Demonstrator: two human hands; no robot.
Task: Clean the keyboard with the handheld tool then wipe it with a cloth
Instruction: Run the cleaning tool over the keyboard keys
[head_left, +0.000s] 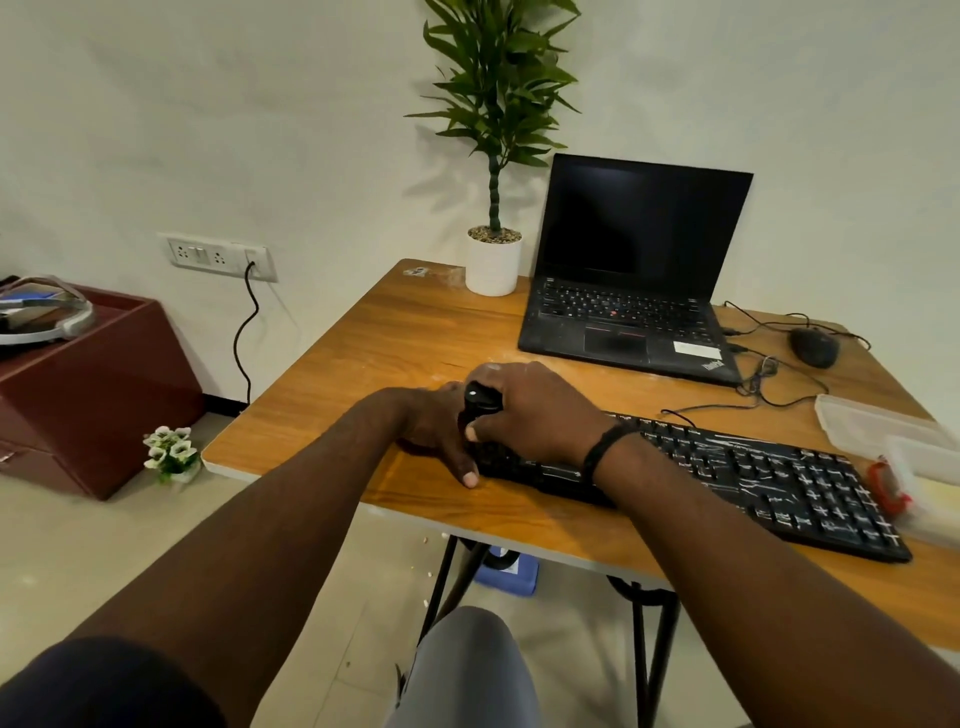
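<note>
Table (415, 332), wood-topped on black folding legs, is seen filling the mid and right of the view, set against a pale wall. Laptop (631, 275) is stood open at the far side, screen dark, w/ a potted plant (493, 260) in a white pot just left of it. Keyboard (727, 478), black and streaked w/ pale dust btwn the keys, is laid along the near edge, running from centre to right. Clear plastic box (878, 421) is placed at the right edge, just beyond the keyboard's far end; a small red item beside it is too blurred to be told. Mouse (813, 347) is set right of the laptop, its cable trailing across the tabletop.

Right hand (535, 410) is curled round the handheld tool (480, 402), a small black unit, held upright over the keyboard's left end; whether the tip touches the keys can't be told. Left hand (441, 431) is laid flat, fingers straight, against the keyboard's left edge and the tabletop, thumb pointing toward the near side
</note>
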